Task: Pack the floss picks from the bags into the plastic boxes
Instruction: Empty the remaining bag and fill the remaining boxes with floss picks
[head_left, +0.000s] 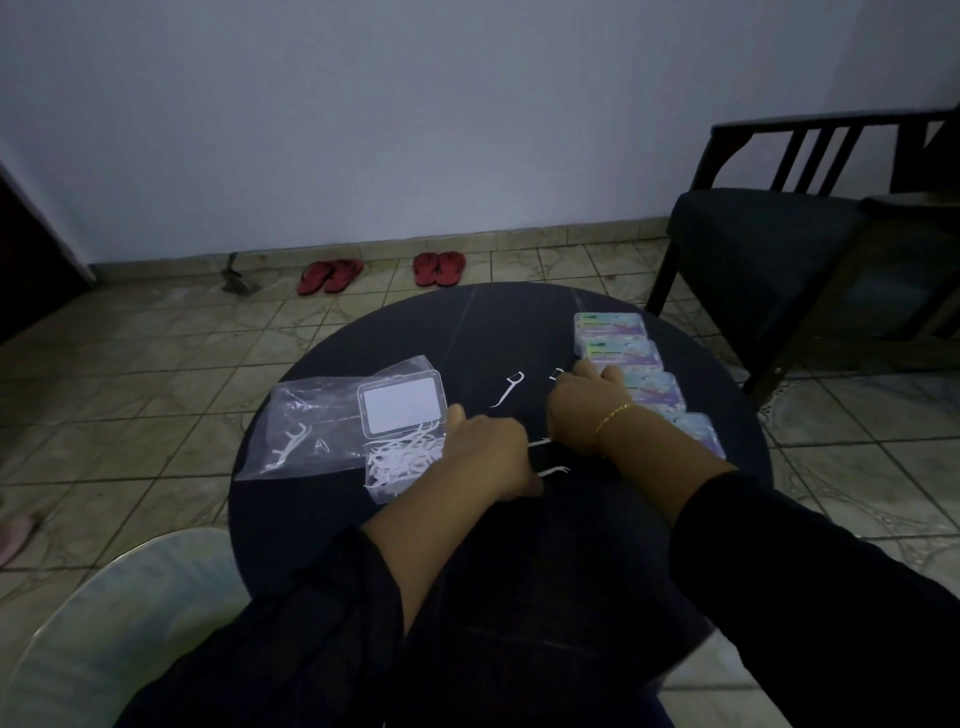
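White floss picks (540, 442) poke out between the two hands, near the open plastic box (402, 439). The left hand (488, 457), just right of the box, has its fingers curled down around picks, though the grip itself is hidden under the knuckles. The right hand (582, 410), farther right, also curls down on the dark desk (311, 519); I cannot tell whether it grasps anything. One loose pick (508, 389) lies beyond the hands. The box holds a heap of picks. Left of it lies a clear bag (301, 431). Closed filled boxes (618, 348) line the far right, partly covered by the wrist.
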